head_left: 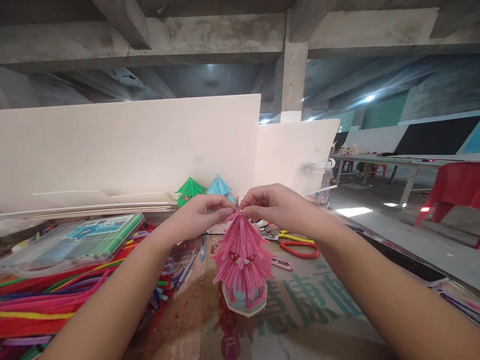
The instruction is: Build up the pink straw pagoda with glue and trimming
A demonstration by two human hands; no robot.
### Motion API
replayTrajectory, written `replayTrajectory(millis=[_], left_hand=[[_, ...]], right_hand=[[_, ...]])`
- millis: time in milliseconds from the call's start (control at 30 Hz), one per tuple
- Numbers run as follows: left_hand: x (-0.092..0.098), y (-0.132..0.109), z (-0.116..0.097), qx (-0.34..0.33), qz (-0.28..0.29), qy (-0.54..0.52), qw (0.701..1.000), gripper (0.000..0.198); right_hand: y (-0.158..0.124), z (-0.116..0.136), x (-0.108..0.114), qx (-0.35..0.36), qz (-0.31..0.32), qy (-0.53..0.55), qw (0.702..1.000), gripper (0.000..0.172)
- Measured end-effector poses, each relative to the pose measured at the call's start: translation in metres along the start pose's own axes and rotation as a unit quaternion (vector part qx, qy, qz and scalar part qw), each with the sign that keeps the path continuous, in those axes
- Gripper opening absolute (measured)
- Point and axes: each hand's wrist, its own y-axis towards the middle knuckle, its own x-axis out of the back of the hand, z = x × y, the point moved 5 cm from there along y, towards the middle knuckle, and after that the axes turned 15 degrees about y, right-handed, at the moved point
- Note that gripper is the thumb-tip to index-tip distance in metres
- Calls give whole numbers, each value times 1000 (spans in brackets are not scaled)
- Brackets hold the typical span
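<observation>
A pink pagoda model (243,260) made of pipe cleaners stands on a pale base on the cardboard-covered table (307,320). My left hand (202,215) and my right hand (270,206) meet at its peak, each with fingertips pinched on the top of the pink roof. Both forearms reach in from the bottom corners.
A pile of coloured pipe cleaners (56,300) and a clear plastic case (71,242) lie at the left. Green (189,190) and blue (219,186) pagoda models stand against a white board (131,145). Red-handled scissors (300,248), a clear jar (322,182) and red chairs (453,192) are to the right.
</observation>
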Motion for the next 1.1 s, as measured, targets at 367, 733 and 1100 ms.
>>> replayTrajectory(millis=[367,733,1100], left_hand=[[-11,6,11,11,18,-94,995,30],[-18,3,4,-35,30,-150,988,38],[-16,-2,-6,-45,41,-131,990,25]], right_hand=[[-3,4,-2,26,-11,3,1000,10],[-15,24,-6,89,-13,-142,986,11],[-25,33,-16,56,-2,-178,982,14]])
